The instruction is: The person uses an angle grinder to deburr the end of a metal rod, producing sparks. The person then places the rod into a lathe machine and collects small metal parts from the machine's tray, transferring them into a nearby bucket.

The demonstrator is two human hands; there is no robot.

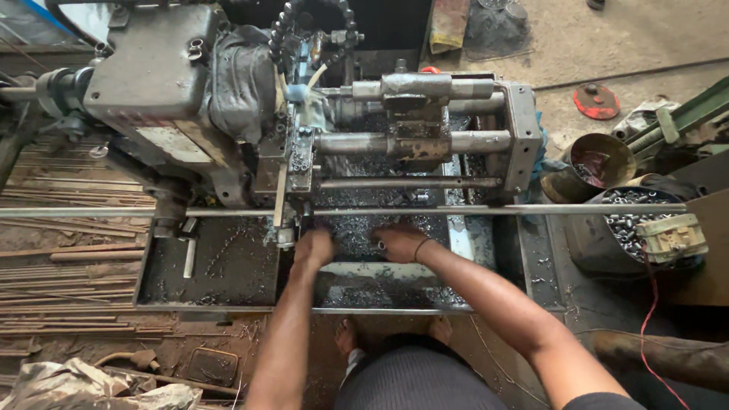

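I look down on an oily grey lathe-like machine (228, 99) with a chip tray (228, 266) below it. Both my hands reach into the tray among dark metal shavings (364, 228). My left hand (314, 247) rests palm down on the shavings near the tray's middle, fingers curled. My right hand (396, 241) lies just to its right and touches a small metal tube piece (382, 245). A long thin steel rod (456, 209) runs across the machine just beyond both hands. Whether either hand grips anything is hidden.
A bucket (630, 228) of small metal pieces with a small yellowish box (672, 237) on top stands at right, beside an empty rusty tin (600, 163). Stacked rods (68, 266) lie on the floor at left. My bare feet (349, 334) are below the tray.
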